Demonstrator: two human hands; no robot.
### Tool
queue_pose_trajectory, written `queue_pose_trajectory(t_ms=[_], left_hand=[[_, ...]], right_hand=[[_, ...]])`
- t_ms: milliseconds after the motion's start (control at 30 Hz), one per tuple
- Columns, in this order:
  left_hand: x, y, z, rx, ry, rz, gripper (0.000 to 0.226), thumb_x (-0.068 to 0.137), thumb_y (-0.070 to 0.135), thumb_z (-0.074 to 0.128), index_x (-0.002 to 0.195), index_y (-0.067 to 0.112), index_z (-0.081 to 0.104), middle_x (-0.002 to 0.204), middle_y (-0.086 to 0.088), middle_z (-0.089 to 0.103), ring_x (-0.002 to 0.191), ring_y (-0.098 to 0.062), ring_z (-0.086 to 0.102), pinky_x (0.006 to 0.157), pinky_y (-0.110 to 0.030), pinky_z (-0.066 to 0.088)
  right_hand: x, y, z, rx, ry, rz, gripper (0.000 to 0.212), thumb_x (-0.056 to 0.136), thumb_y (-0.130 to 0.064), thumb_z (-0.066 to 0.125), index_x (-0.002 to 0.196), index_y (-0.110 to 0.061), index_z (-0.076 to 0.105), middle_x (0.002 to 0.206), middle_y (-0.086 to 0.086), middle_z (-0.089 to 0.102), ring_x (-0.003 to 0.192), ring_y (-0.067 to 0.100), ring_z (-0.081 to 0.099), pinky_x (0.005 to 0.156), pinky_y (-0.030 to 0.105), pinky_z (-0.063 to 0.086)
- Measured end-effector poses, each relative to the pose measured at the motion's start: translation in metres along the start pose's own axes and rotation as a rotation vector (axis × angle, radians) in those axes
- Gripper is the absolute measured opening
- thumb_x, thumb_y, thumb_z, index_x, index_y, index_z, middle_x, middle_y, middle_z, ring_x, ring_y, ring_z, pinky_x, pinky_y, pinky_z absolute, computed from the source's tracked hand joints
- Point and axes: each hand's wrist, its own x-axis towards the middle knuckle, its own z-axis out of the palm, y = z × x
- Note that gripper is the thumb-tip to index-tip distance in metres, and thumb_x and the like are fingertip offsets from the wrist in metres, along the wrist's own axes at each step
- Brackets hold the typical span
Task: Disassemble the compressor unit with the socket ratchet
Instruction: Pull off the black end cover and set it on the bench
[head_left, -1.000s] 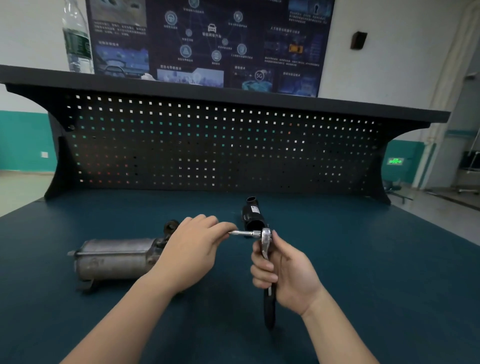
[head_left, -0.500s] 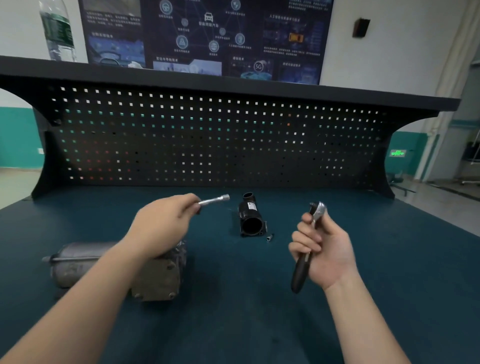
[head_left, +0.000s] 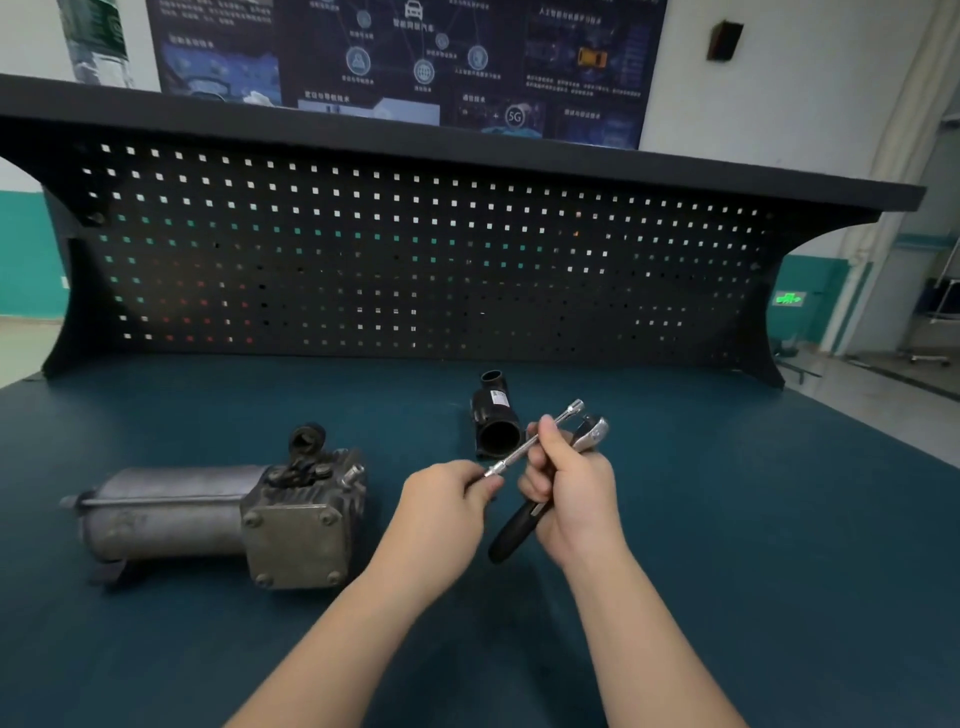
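Note:
The grey metal compressor unit (head_left: 218, 519) lies on its side at the left of the blue bench top, its square bolted end plate facing me. My left hand (head_left: 447, 509) pinches the near end of a slim chrome extension bar (head_left: 535, 441), which points up and to the right. My right hand (head_left: 571, 488) grips the socket ratchet (head_left: 592, 434) by its black handle, chrome head up, and its fingers also touch the bar's middle. The bar and the ratchet head are apart. Both hands hover right of the compressor.
A black plastic tube part (head_left: 493, 421) lies behind my hands. A black pegboard (head_left: 415, 260) with a shelf on top closes the back of the bench (head_left: 727, 519). A water bottle (head_left: 96, 41) stands on the shelf at the far left.
The extension bar came off the ratchet and my hands spread apart. They have now come back together, with my right fingers touching the bar's middle.

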Motion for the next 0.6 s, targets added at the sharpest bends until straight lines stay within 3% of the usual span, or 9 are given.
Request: queue_pose_trajectory(t_ms=[133,300,400,467,533,600], left_hand=[[-0.007,0.005,0.007,-0.096,-0.074,-0.119,0.036,0.097,0.023,0.056,0.062,0.018,0.061,0.045,0.004,0.058,0.039,-0.003,0.046,0.041,-0.014,0.035],[-0.006,0.019,0.012,0.014,0.000,-0.137,0.037,0.098,0.027,0.053,0.064,0.013,0.060,0.059,-0.006,0.061,0.054,-0.020,0.052,0.051,-0.028,0.041],[-0.007,0.026,0.012,0.248,0.079,-0.092,0.042,0.099,0.030,0.049,0.059,0.018,0.044,0.060,0.001,0.048,0.052,-0.014,0.041,0.046,-0.026,0.028],[-0.009,0.017,0.008,0.276,0.070,-0.133,0.043,0.098,0.029,0.051,0.059,0.015,0.043,0.059,0.000,0.047,0.051,-0.015,0.040,0.046,-0.028,0.026],[-0.016,0.002,0.005,0.188,0.037,-0.187,0.042,0.096,0.029,0.054,0.059,0.010,0.050,0.056,-0.005,0.054,0.053,-0.024,0.050,0.045,-0.030,0.033],[-0.020,-0.008,0.005,0.060,0.001,-0.198,0.035,0.097,0.028,0.054,0.069,0.009,0.062,0.059,-0.007,0.063,0.064,-0.027,0.063,0.056,-0.034,0.046]], right_hand=[[0.000,0.004,0.000,0.004,0.100,-0.004,0.023,0.099,-0.012,0.053,0.078,-0.002,0.054,0.047,-0.003,0.038,0.036,0.008,0.028,0.037,0.020,0.024],[0.008,0.003,0.005,-0.032,0.220,-0.021,0.027,0.098,-0.011,0.054,0.072,-0.003,0.053,0.042,-0.005,0.038,0.034,0.008,0.029,0.037,0.021,0.025],[0.018,0.004,0.007,-0.089,0.270,-0.004,0.029,0.098,-0.013,0.054,0.070,-0.003,0.055,0.041,-0.005,0.041,0.032,0.007,0.031,0.035,0.018,0.026],[0.035,-0.008,-0.003,-0.028,0.401,-0.008,0.031,0.098,-0.012,0.051,0.068,-0.006,0.053,0.046,-0.001,0.042,0.028,0.005,0.030,0.032,0.016,0.024],[0.058,-0.028,-0.025,0.014,0.501,0.014,0.031,0.100,-0.009,0.046,0.069,-0.008,0.048,0.057,0.001,0.041,0.026,0.002,0.028,0.030,0.014,0.020],[0.075,-0.038,-0.040,-0.218,0.453,0.120,0.028,0.099,-0.009,0.048,0.071,-0.007,0.050,0.058,0.002,0.042,0.028,0.003,0.030,0.031,0.013,0.019]])
